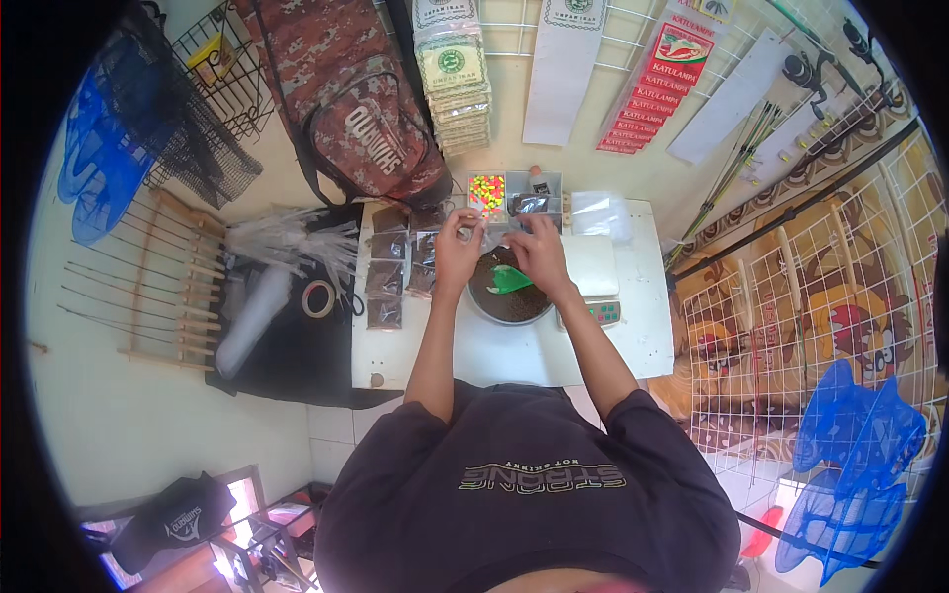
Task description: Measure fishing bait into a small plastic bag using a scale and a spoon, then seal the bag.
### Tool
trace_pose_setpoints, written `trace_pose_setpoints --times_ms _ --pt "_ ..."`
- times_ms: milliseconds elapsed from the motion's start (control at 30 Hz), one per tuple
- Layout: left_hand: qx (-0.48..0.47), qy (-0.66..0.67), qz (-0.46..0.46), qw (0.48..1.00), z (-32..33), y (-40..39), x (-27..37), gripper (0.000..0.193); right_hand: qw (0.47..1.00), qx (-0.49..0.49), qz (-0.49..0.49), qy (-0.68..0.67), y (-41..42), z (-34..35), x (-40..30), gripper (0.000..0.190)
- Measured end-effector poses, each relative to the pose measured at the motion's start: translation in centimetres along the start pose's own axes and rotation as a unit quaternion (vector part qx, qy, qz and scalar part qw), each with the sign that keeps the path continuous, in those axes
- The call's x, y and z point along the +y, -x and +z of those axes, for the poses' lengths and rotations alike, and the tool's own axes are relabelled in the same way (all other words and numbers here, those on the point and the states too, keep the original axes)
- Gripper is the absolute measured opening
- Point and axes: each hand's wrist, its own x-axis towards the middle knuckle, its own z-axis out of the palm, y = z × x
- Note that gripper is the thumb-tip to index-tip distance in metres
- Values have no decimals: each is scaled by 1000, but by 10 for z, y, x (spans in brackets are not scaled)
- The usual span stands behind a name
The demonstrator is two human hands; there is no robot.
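My left hand [460, 248] and my right hand [538, 250] pinch a small clear plastic bag [492, 234] between them, above the far rim of a round bowl [510, 322]. Dark brown granules [525, 304] fill part of the bowl, and a green plastic scoop [510, 279] lies on them. To the left, several filled clear bags [385, 276] are laid in columns on the white table [474, 356]. A digital scale [589, 270] sits to the right of the bowl, partly behind my right forearm. What the held bag contains cannot be made out.
Behind the bowl stands a divided tray [559, 176] with bright pellets [486, 191] and a small bottle [539, 180]. Flat clear bags [599, 216] lie at the back right. Scissors [357, 302], a tape roll [318, 299] and a plastic roll [254, 321] rest on black cloth at left.
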Motion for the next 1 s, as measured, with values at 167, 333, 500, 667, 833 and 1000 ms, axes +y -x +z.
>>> trace_pose_setpoints --times_ms 167,333,500,667,833,1000 --pt "-2 -4 81 997 -7 -11 18 45 998 63 -21 -16 -28 -11 -10 11" --pt "-19 -49 55 997 -2 -13 12 47 996 81 -7 -38 -46 -18 -15 9" --pt "-30 -140 109 984 2 -31 14 17 992 114 -51 -12 -58 -34 -15 10" --pt "-45 -82 76 993 20 -36 30 14 984 109 63 -126 -54 -55 -11 54" --pt "-78 -36 67 994 45 -30 37 16 964 56 216 -148 -24 -64 26 72" --pt "-105 -7 22 994 82 -15 46 15 945 121 253 -169 2 -78 53 20"
